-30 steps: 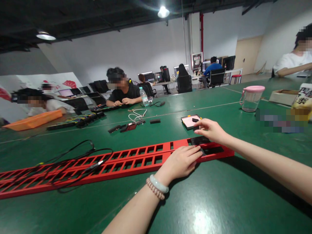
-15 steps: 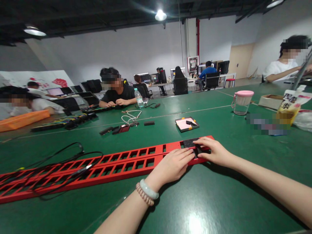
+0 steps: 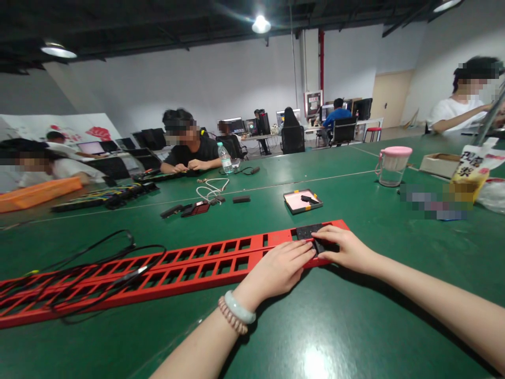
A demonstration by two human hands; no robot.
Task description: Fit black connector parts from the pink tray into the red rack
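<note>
A long red slotted frame (image 3: 221, 267) lies across the green table. My left hand (image 3: 282, 268) rests flat on the frame near its right end, fingers stretched out together, fingertips at a small black piece. My right hand (image 3: 347, 246) holds that black piece (image 3: 319, 246) between thumb and fingers in the frame's near row; part of it is hidden by the fingers. Just behind, a black rectangular block (image 3: 305, 231) sits in the far row. Black cables (image 3: 132, 271) lie over the left part of the frame.
Beyond the frame are an open shallow box (image 3: 294, 202) with small black parts, dark pieces (image 3: 196, 209) and a white cable (image 3: 213, 189). A pink-lidded cup (image 3: 391, 171) and a drink pouch (image 3: 471, 176) stand at right. Across the table, a person (image 3: 193, 147) works beside a water bottle (image 3: 224, 160).
My right hand has shifted slightly left and lower. The black piece under its fingers stood tilted before and now lies flatter in the frame. My left hand stays almost in place.
</note>
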